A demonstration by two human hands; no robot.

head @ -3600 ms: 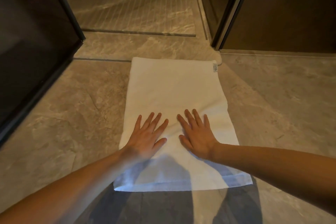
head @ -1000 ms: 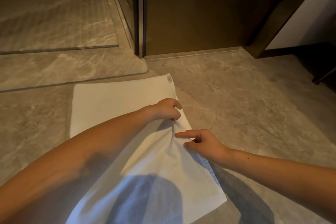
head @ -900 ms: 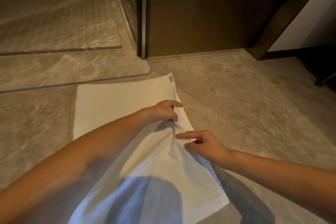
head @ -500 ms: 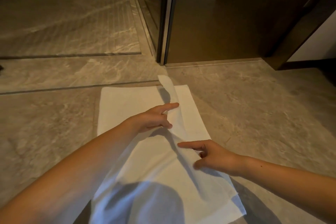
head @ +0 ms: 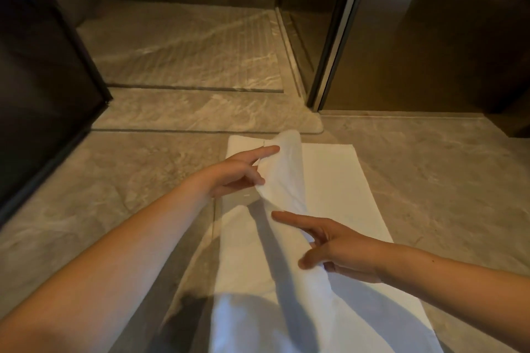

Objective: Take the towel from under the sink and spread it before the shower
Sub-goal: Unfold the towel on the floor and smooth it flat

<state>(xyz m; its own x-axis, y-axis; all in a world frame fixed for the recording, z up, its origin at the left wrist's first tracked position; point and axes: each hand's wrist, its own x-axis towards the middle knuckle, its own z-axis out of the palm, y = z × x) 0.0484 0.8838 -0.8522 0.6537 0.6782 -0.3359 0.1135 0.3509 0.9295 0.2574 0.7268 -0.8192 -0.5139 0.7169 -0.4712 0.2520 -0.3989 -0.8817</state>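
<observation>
A white towel [head: 338, 180] lies on the grey stone floor just in front of the shower's raised threshold [head: 206, 114]. Its top layer is lifted along a ridge running down the middle, peeled from the right side toward the left. My left hand [head: 238, 172] pinches the upper part of that lifted layer, index finger stretched out. My right hand [head: 338, 249] holds the same lifted fold lower down between thumb and fingers. The towel's lower layer lies flat on the right.
The ribbed shower floor [head: 186, 43] lies beyond the threshold. A dark glass panel [head: 43, 80] stands at the left, and a metal-framed door [head: 335, 37] with a brown wall [head: 430, 51] at the right. Grey floor tiles [head: 444, 175] surround the towel.
Earlier both palms lay flat on the folded towel. Since then both hands pinched its right edge and have carried the top layer up and leftward, baring the lower layer on the right.
</observation>
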